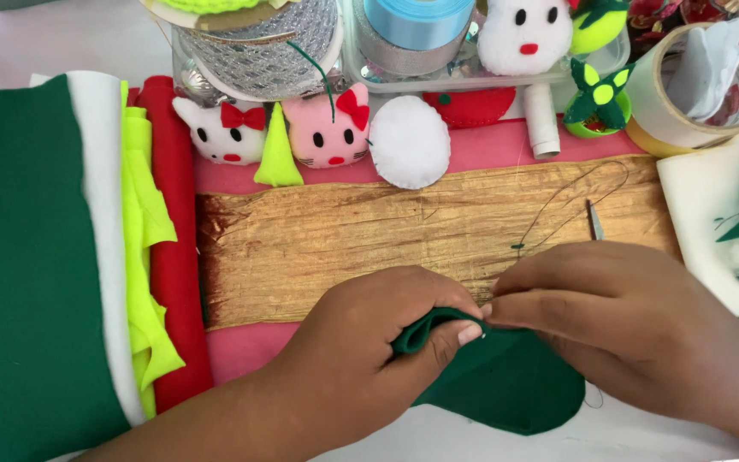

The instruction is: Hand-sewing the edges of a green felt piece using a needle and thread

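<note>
My left hand (369, 338) pinches a folded edge of a dark green felt piece (506, 385) near the lower middle. My right hand (626, 325) meets it fingertip to fingertip and pinches the same felt edge. A dark thread (558, 201) loops up from the hands across a gold crinkled cloth (344, 235) to a thin needle (595, 221) lying on that cloth. The lower part of the felt lies flat under my right hand.
Stacked felt sheets in green (19, 257), white, neon yellow and red (173, 248) lie at the left. Small stuffed cat faces (220, 130), a white felt round (410, 141), ribbon spools (258, 43) and a tape roll (699, 85) line the back.
</note>
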